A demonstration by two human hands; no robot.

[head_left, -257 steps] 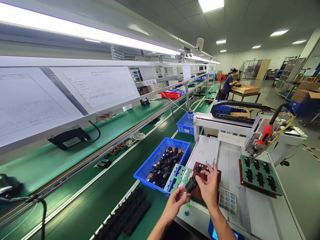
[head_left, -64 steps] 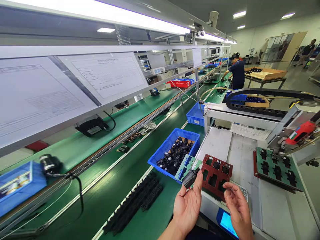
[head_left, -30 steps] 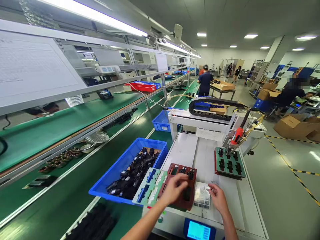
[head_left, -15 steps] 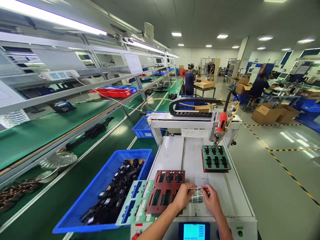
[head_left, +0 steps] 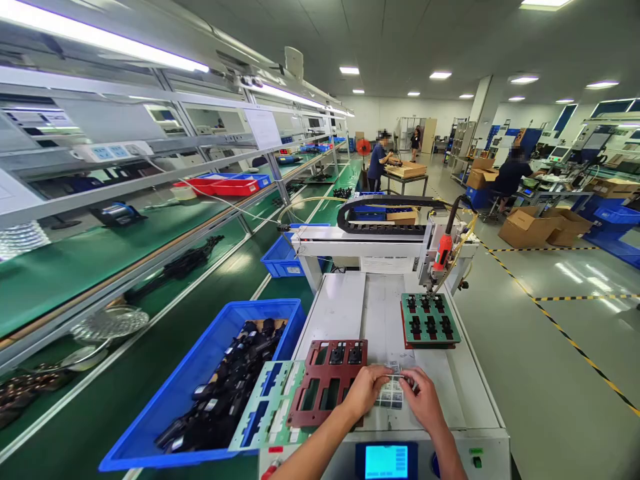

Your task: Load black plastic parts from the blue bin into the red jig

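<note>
My left hand and my right hand pinch a small sheet with a grid of pale and grey rectangles, apparently labels, between them. Both hands are closed at the fingertips, above the front of the white machine bed. Left of them lies a dark red fixture plate with cut-outs; two black square parts sit in its far row. My left forearm passes over its near corner. Farther back, a green fixture holds several black parts under the red screwdriver head.
A blue bin of black parts stands on the left, with a pale green plate overlapping its edge. The machine's gantry spans the bed. A lit screen is at the front. Co-workers are in the background.
The sheet shows more of its grid beyond my fingers, as if opened or tilted. My hands stay nearly in place; the view has shifted slightly. A background co-worker has turned toward the wooden box.
</note>
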